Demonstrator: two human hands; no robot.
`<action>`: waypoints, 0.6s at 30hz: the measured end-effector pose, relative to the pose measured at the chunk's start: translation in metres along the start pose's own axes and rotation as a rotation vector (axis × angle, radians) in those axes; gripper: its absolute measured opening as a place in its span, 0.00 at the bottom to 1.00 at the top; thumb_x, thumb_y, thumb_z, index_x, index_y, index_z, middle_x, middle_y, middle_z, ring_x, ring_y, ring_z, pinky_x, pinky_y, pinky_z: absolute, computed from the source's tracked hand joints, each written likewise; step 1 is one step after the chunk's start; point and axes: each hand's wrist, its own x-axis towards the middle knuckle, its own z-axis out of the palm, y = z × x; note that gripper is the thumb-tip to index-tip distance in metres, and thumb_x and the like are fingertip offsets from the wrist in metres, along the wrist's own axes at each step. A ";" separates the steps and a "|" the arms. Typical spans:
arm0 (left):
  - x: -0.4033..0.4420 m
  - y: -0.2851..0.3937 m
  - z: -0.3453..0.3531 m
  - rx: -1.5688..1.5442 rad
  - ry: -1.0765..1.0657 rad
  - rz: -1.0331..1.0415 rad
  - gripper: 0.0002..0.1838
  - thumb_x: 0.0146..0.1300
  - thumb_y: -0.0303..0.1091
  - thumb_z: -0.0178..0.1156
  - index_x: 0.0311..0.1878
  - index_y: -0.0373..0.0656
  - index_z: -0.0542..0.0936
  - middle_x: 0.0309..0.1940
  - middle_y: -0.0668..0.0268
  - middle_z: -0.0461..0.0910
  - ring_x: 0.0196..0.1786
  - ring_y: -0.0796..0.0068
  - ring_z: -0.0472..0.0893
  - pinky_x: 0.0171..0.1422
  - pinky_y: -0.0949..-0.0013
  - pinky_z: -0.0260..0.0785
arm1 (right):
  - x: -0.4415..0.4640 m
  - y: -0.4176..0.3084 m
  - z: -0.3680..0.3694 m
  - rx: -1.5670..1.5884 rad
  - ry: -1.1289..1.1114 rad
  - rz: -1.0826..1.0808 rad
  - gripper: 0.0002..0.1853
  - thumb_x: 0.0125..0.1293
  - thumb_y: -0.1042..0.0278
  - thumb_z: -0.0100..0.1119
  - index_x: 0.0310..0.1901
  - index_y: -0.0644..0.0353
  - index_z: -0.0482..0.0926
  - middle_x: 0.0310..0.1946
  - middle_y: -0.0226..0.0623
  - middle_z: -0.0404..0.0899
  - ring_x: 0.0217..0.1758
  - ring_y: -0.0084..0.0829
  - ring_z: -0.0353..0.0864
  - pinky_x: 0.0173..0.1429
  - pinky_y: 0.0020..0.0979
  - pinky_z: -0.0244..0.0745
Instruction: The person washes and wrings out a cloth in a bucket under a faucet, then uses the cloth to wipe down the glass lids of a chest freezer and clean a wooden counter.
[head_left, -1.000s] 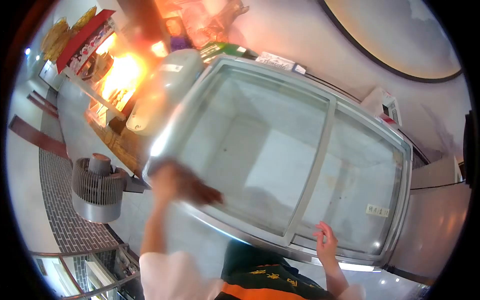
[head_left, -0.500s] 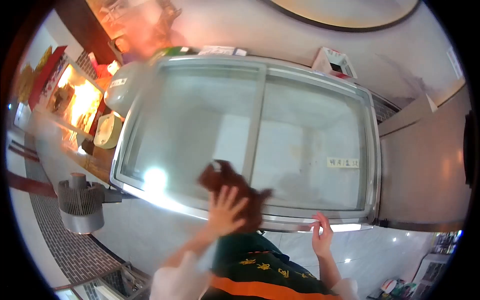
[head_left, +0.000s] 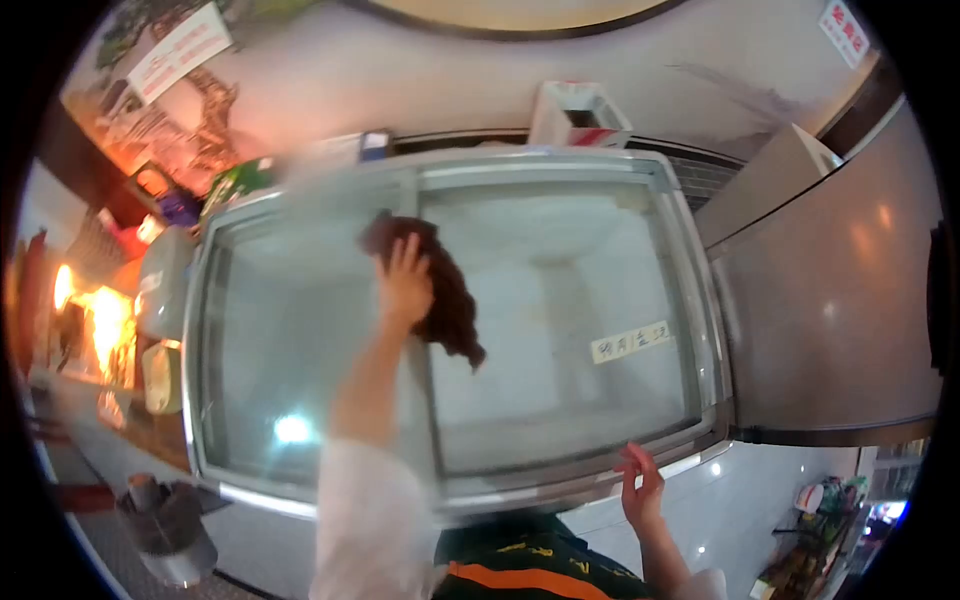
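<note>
My left hand (head_left: 404, 287) lies with fingers spread on a dark brown cloth (head_left: 447, 310). The cloth is bunched and rests on the glass top of a chest freezer (head_left: 560, 400), across the bar between its two sliding panes. My palm hides part of the cloth. At the freezer's front right edge is my right hand (head_left: 643, 487), its fingers apart and slightly bent, with nothing in them. Whether its fingertips touch the rim I cannot tell. A paper label (head_left: 630, 342) with handwriting is stuck on the right pane.
Behind the freezer stands a white box (head_left: 578, 115) with red marks. A steel cabinet (head_left: 830, 300) adjoins the right side. To the left are a pale container (head_left: 163, 375), a bright glowing case (head_left: 105, 335) and a grey caged fixture (head_left: 165, 530).
My left hand has pushed the cloth away from the front edge, toward the back of the glass. My right hand stays near the front rim. The view has shifted.
</note>
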 end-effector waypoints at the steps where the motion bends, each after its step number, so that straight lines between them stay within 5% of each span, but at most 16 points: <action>1: 0.023 -0.004 0.004 -0.022 0.006 -0.024 0.20 0.55 0.37 0.48 0.52 0.47 0.70 0.65 0.67 0.46 0.67 0.64 0.47 0.65 0.46 0.36 | 0.002 0.003 -0.002 -0.021 0.011 0.029 0.14 0.56 0.80 0.46 0.46 0.63 0.68 0.35 0.40 0.75 0.29 0.30 0.78 0.34 0.29 0.72; 6: 0.115 0.000 0.024 0.027 -0.072 -0.112 0.22 0.61 0.45 0.39 0.54 0.45 0.68 0.66 0.67 0.46 0.68 0.63 0.43 0.66 0.45 0.29 | 0.010 0.013 -0.006 -0.118 0.034 0.123 0.14 0.54 0.82 0.46 0.44 0.64 0.69 0.35 0.42 0.76 0.30 0.33 0.78 0.34 0.30 0.72; 9: 0.138 0.032 0.030 0.090 -0.011 -0.250 0.31 0.60 0.56 0.32 0.56 0.44 0.66 0.65 0.60 0.47 0.67 0.55 0.42 0.65 0.43 0.27 | 0.018 0.006 -0.006 -0.208 0.067 0.138 0.12 0.55 0.81 0.47 0.43 0.64 0.69 0.32 0.38 0.76 0.29 0.29 0.79 0.34 0.28 0.72; 12: 0.159 0.065 0.026 -0.097 -0.071 -0.394 0.45 0.49 0.73 0.33 0.60 0.44 0.61 0.63 0.47 0.47 0.66 0.47 0.41 0.63 0.39 0.27 | 0.025 -0.003 -0.013 -0.196 0.082 0.123 0.12 0.55 0.81 0.47 0.43 0.64 0.69 0.32 0.38 0.77 0.29 0.29 0.79 0.35 0.28 0.72; 13: 0.157 0.071 0.041 -0.105 0.081 -0.324 0.43 0.48 0.72 0.36 0.60 0.49 0.62 0.64 0.53 0.47 0.66 0.49 0.42 0.62 0.37 0.30 | 0.023 -0.001 -0.018 -0.205 0.082 0.139 0.12 0.55 0.81 0.47 0.43 0.64 0.69 0.32 0.38 0.77 0.29 0.29 0.79 0.35 0.28 0.72; 18: 0.083 0.169 0.020 -0.201 -0.079 0.446 0.28 0.50 0.60 0.47 0.52 0.59 0.72 0.65 0.71 0.49 0.68 0.59 0.41 0.62 0.38 0.30 | 0.020 0.026 -0.026 -0.034 0.061 0.153 0.14 0.53 0.83 0.47 0.43 0.64 0.69 0.34 0.42 0.76 0.29 0.33 0.78 0.33 0.28 0.73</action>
